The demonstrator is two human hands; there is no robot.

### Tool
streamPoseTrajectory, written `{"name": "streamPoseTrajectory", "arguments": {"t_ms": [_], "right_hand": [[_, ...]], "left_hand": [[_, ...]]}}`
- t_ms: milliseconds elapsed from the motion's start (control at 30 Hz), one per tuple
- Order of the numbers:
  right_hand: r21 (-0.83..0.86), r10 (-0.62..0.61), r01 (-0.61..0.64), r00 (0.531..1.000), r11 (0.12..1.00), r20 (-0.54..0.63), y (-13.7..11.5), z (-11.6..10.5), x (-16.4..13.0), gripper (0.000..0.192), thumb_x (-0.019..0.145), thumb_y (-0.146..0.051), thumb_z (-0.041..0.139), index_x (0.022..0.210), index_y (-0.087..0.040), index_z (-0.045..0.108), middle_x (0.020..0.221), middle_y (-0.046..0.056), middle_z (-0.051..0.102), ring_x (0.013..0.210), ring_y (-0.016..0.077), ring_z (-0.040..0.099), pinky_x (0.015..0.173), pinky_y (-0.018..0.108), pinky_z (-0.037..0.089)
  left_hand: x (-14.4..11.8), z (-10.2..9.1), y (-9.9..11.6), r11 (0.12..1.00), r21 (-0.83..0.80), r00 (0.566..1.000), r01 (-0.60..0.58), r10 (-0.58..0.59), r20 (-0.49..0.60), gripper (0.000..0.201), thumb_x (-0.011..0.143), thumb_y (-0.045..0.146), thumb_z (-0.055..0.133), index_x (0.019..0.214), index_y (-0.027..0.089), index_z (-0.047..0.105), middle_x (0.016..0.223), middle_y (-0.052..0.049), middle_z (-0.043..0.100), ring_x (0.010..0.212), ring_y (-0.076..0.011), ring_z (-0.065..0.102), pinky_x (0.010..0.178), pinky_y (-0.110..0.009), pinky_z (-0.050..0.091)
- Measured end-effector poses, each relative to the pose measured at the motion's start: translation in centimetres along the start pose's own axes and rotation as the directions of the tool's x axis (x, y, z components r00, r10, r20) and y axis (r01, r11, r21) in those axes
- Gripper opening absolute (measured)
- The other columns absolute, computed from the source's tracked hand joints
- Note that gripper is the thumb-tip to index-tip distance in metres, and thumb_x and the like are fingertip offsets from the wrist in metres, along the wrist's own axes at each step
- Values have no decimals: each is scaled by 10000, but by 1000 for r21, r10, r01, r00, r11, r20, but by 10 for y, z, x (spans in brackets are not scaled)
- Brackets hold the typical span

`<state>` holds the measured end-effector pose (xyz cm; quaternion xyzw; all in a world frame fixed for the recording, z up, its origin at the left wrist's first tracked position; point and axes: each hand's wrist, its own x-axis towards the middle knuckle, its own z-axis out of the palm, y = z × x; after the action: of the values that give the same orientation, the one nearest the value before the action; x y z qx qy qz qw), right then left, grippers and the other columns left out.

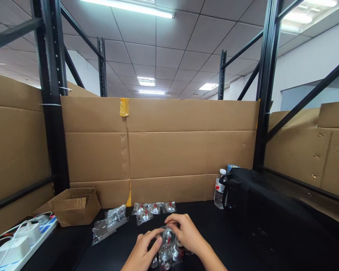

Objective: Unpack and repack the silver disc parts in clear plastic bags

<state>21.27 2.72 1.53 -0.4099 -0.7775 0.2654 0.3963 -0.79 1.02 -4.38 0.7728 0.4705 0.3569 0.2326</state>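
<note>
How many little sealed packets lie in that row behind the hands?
4: three packets side by side, one just in front. More may hide under the hands.

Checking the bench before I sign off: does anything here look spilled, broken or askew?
Nothing looks spilled or broken. The left hand and right hand hold a clear round part. Only the empty bags lie crumpled in a loose heap, while the filled bags sit in a row. The bottle stands upright.

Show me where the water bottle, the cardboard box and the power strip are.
water bottle [219, 192]: head view, on its label.
cardboard box [76, 210]: head view, on its front wall.
power strip [31, 242]: head view, on its white top.
</note>
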Motion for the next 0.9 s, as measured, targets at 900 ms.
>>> {"name": "streamPoseTrajectory", "arguments": {"t_ms": [900], "right_hand": [[-169,-42,16,987,985,-152,36,10,13,325,1003,-408,456,1155,-237,687,1312,105,644,1225,246,578,1056,395,420]], "left_hand": [[16,-48,-50,958,-62,822,279,-271,-501,473,906,526,538,1262,216,559,1034,-55,793,872,-240,741,859,-365,521]]}}
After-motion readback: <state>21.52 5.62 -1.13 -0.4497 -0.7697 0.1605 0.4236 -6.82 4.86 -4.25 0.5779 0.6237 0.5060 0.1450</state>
